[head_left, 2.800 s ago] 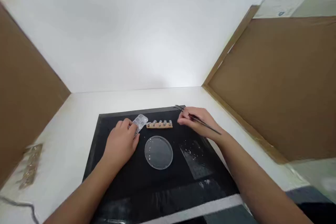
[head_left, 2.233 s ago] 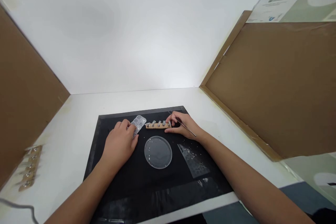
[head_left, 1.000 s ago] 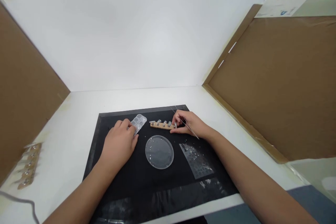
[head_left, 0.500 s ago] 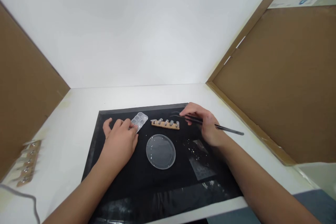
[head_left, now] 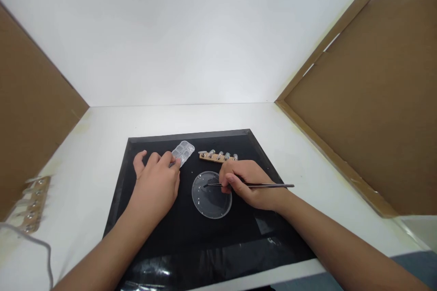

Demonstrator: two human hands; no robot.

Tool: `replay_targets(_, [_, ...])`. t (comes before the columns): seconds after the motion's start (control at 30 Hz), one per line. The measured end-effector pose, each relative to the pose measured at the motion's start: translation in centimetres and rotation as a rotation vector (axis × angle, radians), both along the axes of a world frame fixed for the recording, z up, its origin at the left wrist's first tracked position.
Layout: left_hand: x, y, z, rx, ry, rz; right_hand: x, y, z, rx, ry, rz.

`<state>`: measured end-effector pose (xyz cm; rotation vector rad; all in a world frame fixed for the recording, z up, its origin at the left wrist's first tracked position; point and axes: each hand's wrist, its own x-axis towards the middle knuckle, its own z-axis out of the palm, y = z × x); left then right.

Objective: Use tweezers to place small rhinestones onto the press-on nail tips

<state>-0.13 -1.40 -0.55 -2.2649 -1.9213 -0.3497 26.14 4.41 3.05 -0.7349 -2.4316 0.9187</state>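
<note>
My right hand (head_left: pixel 251 185) is closed around black tweezers (head_left: pixel 269 185); their tip reaches left over a clear round dish (head_left: pixel 209 200) holding tiny pale beads. My left hand (head_left: pixel 157 182) lies palm down on the black mat (head_left: pixel 191 232), and its fingertips touch a clear compartment box (head_left: pixel 183 152). Just beyond the dish lies a wooden strip (head_left: pixel 218 157) carrying several small silvery pieces.
The mat lies on a white table (head_left: pixel 205 116) with brown cardboard walls left (head_left: pixel 30 113) and right (head_left: pixel 368 95). A second strip with silvery pieces (head_left: pixel 30 200) and a grey cable (head_left: pixel 41 245) are at the left edge. A clear film (head_left: pixel 266 225) lies beside my right wrist.
My right hand left the wooden strip, lifted with the tweezers, then came down toward me so the tip is over the dish. My left hand stayed by the box.
</note>
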Motion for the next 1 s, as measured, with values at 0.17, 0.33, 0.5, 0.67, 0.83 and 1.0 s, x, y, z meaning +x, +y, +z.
replay_targets(0.17, [0.1,-0.1,0.2,-0.001,0.000,0.007,-0.2,0.1,-0.6,0.005,-0.038,-0.030])
replay_targets(0.33, [0.1,-0.1,0.5,-0.021,-0.012,0.000,-0.2,0.4,-0.9,0.038,-0.053,0.003])
replay_targets(0.5, [0.1,-0.1,0.6,-0.023,-0.031,-0.003,-0.2,0.5,-0.9,0.041,-0.064,0.010])
replay_targets(0.67, [0.1,-0.2,0.5,-0.029,-0.053,0.004,-0.2,0.6,-1.2,0.047,-0.081,0.020])
replay_targets(0.83, [0.1,-0.2,0.6,-0.025,-0.038,0.000,-0.2,0.5,-1.1,0.045,-0.060,0.022])
replay_targets(1.0, [0.1,-0.2,0.6,-0.026,-0.019,-0.003,-0.2,0.5,-1.0,0.041,-0.056,0.053])
